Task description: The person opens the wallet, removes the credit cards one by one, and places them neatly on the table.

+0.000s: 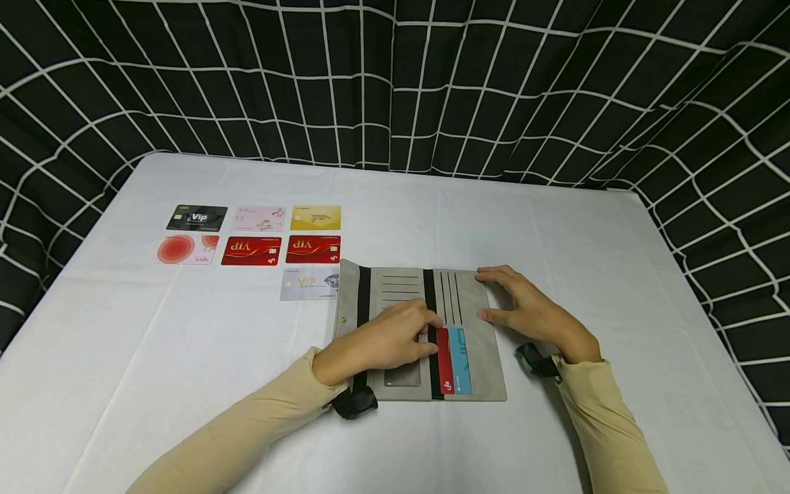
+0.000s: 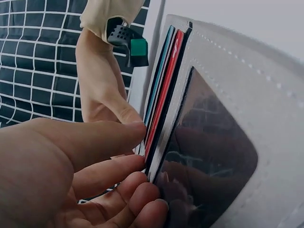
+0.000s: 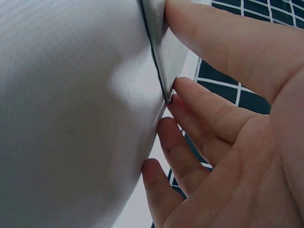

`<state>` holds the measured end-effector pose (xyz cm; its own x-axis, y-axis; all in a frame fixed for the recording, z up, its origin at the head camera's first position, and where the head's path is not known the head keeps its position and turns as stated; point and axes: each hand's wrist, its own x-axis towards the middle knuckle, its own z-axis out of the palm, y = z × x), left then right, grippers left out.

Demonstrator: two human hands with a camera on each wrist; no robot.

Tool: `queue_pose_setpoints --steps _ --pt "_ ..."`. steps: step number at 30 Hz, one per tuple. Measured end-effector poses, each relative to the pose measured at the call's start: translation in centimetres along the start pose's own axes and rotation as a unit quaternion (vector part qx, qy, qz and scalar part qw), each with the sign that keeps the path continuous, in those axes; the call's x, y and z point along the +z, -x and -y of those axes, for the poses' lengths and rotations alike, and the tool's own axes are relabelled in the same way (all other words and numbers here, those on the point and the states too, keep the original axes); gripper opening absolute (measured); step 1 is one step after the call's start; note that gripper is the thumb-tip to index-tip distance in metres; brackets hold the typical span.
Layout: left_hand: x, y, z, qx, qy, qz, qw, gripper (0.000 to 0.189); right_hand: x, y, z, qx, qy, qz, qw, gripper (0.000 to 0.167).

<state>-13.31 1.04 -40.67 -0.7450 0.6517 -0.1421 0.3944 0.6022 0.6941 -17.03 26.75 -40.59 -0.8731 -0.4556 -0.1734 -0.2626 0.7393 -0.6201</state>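
Observation:
A grey wallet [image 1: 494, 370] lies unfolded, with dark bands, slit card slots and a clear window [image 2: 209, 147]. A red card [image 1: 445, 370] and a light-blue card [image 1: 459, 360] sit side by side in its lower right slots. My left hand [image 1: 395, 336] reaches across the wallet, its thumb and forefinger touching the red card's edge near the upper end. The thumb and forefinger stand apart. My right hand [image 1: 531, 309] rests at the wallet's right edge, fingertips and thumb touching the edge and top corner. In the right wrist view its fingers [image 3: 190, 104] are spread along that edge.
Left of the wallet are a black card [image 1: 197, 218], pink card [image 1: 259, 219], gold card [image 1: 315, 218], white-and-red card [image 1: 186, 250] and two red VIP cards [image 1: 251, 251]. A silver card [image 1: 308, 284] adjoins the wallet. White cloth [image 1: 185, 384] covers the table.

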Motion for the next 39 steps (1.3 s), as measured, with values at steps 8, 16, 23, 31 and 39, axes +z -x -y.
queue_pose_setpoints --steps 8,16,23,31,39 --pt "0.08 -0.07 0.21 -0.011 0.013 -0.011 0.9998 0.025 0.03 0.0 0.02 -0.004 -0.001 -0.001 1.0 0.062" --pt "-0.2 -0.01 0.37 -0.015 0.021 0.001 0.9997 0.022 0.04 0.01 0.06 0.001 -0.002 -0.002 1.0 0.062" --pt "-0.17 -0.07 0.26 -0.022 0.019 0.001 0.9996 0.024 0.06 -0.02 0.04 0.001 -0.001 -0.003 1.0 0.062" --pt "0.28 0.04 0.21 -0.023 0.028 -0.009 0.9993 0.029 0.14 -0.07 0.13 0.001 0.0 -0.001 1.0 0.062" --pt "0.29 0.15 -0.13 -0.026 0.055 -0.015 0.998 0.023 0.03 -0.05 0.19 -0.001 0.005 -0.002 1.0 0.062"
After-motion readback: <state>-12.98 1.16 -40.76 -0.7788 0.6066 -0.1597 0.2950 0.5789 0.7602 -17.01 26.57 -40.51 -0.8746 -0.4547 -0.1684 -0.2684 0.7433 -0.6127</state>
